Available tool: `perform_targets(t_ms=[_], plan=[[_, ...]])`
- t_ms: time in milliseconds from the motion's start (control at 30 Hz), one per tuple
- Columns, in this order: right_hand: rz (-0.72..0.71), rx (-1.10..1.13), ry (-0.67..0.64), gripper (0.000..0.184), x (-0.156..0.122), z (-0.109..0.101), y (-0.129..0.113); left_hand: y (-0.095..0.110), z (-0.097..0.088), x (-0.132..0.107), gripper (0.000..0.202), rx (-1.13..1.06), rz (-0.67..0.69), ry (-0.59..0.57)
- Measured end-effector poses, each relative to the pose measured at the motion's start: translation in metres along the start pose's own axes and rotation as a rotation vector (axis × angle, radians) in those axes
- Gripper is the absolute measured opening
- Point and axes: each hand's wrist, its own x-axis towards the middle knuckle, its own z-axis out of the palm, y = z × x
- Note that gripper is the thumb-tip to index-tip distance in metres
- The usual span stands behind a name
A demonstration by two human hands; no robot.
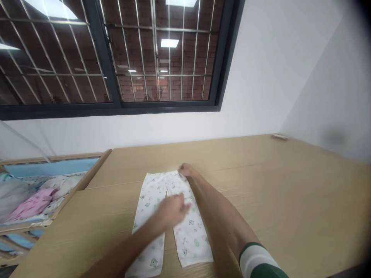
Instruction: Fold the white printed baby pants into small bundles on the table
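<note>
Smoothed small white printed cotton trousers on pale wooden surface with left hand, fingers open; touched waistband with right hand, grip unclear. Likely flattening; next needed steady hold.

Right sleeve green, white-banded cuff; left forearm bare; left hand, right hand bare.

Nursery-type room: wooden cot holding baby clothes beside a wooden surface, under a barred window.
</note>
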Motion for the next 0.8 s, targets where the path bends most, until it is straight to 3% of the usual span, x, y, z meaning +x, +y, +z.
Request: perform_targets(t_ms=[133, 200, 267, 400, 500, 667, 800], plan=[[0.012, 0.023, -0.021, 0.019, -0.001, -0.002, 0.001, 0.062, 0.042, -0.042, 0.062, 0.047, 0.156, -0.241], [0.011, 0.039, -0.024, 0.022, -0.004, -0.002, 0.001, 0.075, 0.055, -0.05, 0.06, 0.064, 0.163, -0.299], [0.008, 0.061, -0.023, 0.025, -0.008, -0.002, 0.0, 0.078, 0.062, -0.052, 0.047, 0.05, 0.145, -0.282], [-0.001, 0.126, -0.006, 0.025, -0.015, -0.006, -0.004, 0.067, 0.059, -0.052, 0.026, 0.003, 0.149, -0.232], [-0.023, 0.186, 0.007, 0.024, -0.018, -0.012, -0.012, 0.053, 0.045, -0.061, 0.026, -0.106, 0.161, -0.2], [-0.049, 0.267, 0.009, 0.027, -0.015, -0.014, -0.043, 0.024, 0.019, -0.098, 0.033, -0.517, 0.058, -0.165], [-0.069, 0.294, 0.009, 0.03, -0.012, -0.001, -0.077, -0.008, 0.013, -0.131, 0.038, -0.606, -0.098, -0.083]])
